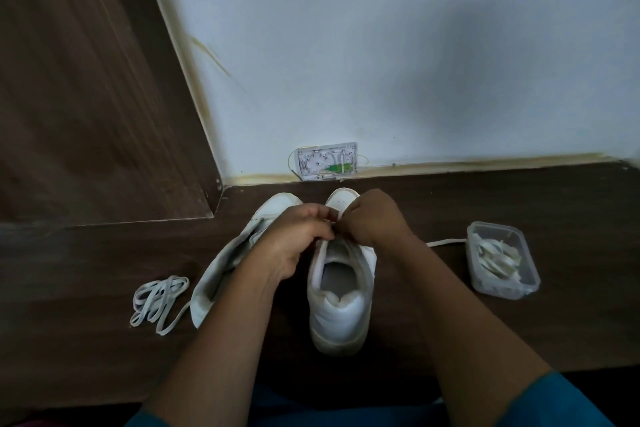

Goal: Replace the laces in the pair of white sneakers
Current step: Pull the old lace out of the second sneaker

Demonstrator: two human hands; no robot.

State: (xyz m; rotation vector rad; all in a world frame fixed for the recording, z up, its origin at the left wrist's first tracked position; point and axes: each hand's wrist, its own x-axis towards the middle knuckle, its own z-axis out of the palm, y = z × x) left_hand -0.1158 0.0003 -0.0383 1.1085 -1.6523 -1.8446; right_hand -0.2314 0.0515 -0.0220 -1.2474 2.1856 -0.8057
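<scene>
Upright sneaker point(341, 288) mid-counter point(519, 340). Fingers of left hand point(298, 236) and right hand point(375, 218) curl together, pinching its lace point(445, 242) and hiding the eyelets. Second sneaker point(225, 274) lies tipped left, beside lace bundle point(159, 302). Clear tub point(502, 260) right; wall box point(327, 161) behind.

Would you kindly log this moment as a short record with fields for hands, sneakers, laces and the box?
upright sneaker: centre, heel toward person
other sneaker: on its side, to the left
left hand: pinches lace at upright sneaker's front
right hand: pinches lace there too
loose laces: heap, far left
plastic box: right, holds pale strips, likely laces
</scene>
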